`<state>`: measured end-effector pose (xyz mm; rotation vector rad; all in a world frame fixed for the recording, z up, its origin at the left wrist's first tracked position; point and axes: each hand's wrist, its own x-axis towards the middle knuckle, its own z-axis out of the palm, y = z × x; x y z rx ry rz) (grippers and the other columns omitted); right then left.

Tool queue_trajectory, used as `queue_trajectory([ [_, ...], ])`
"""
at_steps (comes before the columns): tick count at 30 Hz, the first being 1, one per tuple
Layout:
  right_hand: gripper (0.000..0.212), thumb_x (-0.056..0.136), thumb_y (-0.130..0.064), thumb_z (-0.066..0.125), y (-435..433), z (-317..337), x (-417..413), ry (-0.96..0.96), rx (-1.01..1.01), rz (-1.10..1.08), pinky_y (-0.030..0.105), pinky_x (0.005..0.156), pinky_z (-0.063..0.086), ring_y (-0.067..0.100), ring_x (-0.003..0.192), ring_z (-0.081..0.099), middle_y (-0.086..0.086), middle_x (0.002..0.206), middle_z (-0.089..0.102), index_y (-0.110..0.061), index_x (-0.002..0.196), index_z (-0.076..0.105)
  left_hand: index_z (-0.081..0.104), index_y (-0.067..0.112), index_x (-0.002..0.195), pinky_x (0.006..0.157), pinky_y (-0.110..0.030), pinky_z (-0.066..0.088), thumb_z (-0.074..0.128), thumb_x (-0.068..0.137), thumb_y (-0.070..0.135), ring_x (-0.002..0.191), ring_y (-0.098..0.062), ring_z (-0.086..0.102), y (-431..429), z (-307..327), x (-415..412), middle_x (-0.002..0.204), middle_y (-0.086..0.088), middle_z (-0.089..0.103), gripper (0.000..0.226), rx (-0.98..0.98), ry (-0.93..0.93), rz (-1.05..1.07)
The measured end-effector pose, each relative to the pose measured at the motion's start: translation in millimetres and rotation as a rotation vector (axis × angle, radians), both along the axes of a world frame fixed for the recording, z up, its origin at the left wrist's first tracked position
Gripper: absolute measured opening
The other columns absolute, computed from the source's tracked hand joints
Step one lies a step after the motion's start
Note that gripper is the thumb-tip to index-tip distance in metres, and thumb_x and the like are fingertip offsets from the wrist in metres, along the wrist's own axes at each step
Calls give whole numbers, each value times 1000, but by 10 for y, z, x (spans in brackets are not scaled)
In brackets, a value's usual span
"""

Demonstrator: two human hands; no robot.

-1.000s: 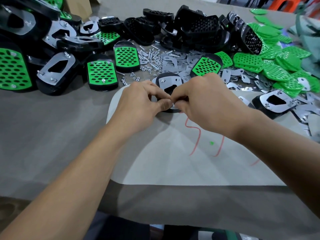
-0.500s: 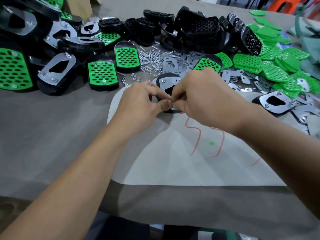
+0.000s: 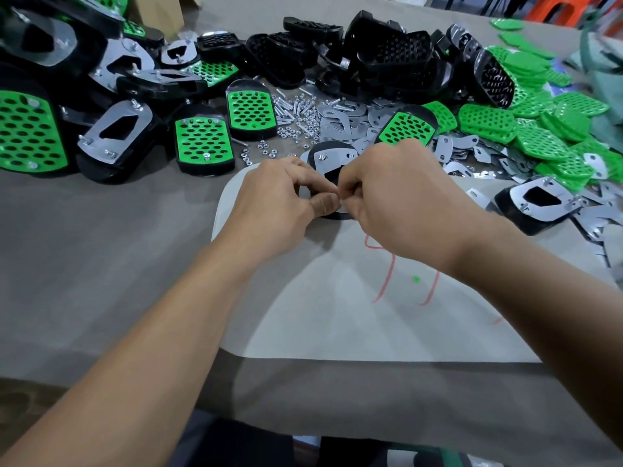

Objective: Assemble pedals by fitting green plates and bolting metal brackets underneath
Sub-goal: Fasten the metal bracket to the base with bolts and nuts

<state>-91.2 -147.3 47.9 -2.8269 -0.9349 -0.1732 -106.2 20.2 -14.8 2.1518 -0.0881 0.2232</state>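
A black pedal [image 3: 332, 153] lies underside up at the table's centre, with a shiny metal bracket [image 3: 333, 160] on it and a bolt end showing at its far left corner. My left hand [image 3: 279, 200] grips the pedal's near left edge, thumb pressed along it. My right hand [image 3: 401, 193] has its fingertips pinched together at the bracket's near edge, right against my left thumb. What they pinch is hidden; it is too small to tell.
Finished pedals with green plates [image 3: 202, 143] lie at the left. Black pedal bodies [image 3: 391, 52] are heaped at the back. Loose bolts and nuts [image 3: 296, 112], spare brackets [image 3: 347, 123] and green plates [image 3: 539, 129] spread centre to right. A white sheet [image 3: 337, 315] lies below my hands.
Both hands stay on the pedal. My right hand has shifted slightly, its fingers working at the near edge of the bracket.
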Motion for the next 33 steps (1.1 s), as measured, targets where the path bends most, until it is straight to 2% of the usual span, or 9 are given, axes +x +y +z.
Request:
queue_trajectory([
  [8,15,82,-15,62,-21,-20,7,43,55,-29,40,67,54,32,69,58,9,69,67,-21,81,76,72,52,76,58,-16,30,87,80,29,63,7,49,-5,-15,9,82,16,62,28,-7,-15,-3],
  [12,11,87,-16,62,6,42,9,5,-63,41,37,62,44,34,67,47,1,62,48,-18,86,73,70,54,75,57,-12,30,86,81,29,64,10,50,1,-3,11,83,17,61,30,16,-12,2],
  [15,7,89,-12,59,27,75,-10,-31,-163,76,36,61,29,33,67,40,-2,61,33,-14,83,63,69,53,75,56,-11,30,86,81,30,64,10,50,-3,1,10,83,18,59,29,28,-3,0],
  [20,39,87,-9,61,80,125,-55,-61,-203,124,35,54,25,25,52,31,1,56,27,-21,64,32,72,51,77,55,-10,32,86,81,34,63,9,50,4,6,-7,79,19,59,22,28,-20,-7],
  [22,34,85,-7,63,94,145,-63,-76,-211,126,34,53,23,17,50,24,-2,54,25,-20,66,38,74,51,78,54,-11,33,86,81,36,62,9,50,8,8,-9,78,19,59,20,18,-23,-9],
  [25,9,85,-7,64,92,140,-38,-61,-211,113,37,57,37,21,54,33,-2,58,34,-15,81,63,71,53,75,55,-10,32,86,81,34,64,10,50,6,-4,0,79,18,59,25,22,-29,-14],
  [27,15,83,-7,64,86,141,-19,-14,-197,69,39,66,49,30,65,46,4,66,51,-16,90,74,70,53,75,56,-9,32,86,80,33,65,11,50,5,-13,7,81,17,59,26,34,-33,-10],
  [29,21,83,-7,63,78,140,-8,29,-156,34,42,70,52,34,72,50,8,71,58,-18,91,78,70,53,76,57,-9,31,86,80,33,66,11,50,6,-23,14,83,17,60,26,33,-35,-5],
  [33,15,91,-19,60,58,103,-4,-2,-155,28,37,63,38,33,67,38,1,62,37,-10,88,73,70,54,75,57,-13,30,87,80,31,65,8,50,9,-35,21,83,17,61,29,21,-32,2],
])
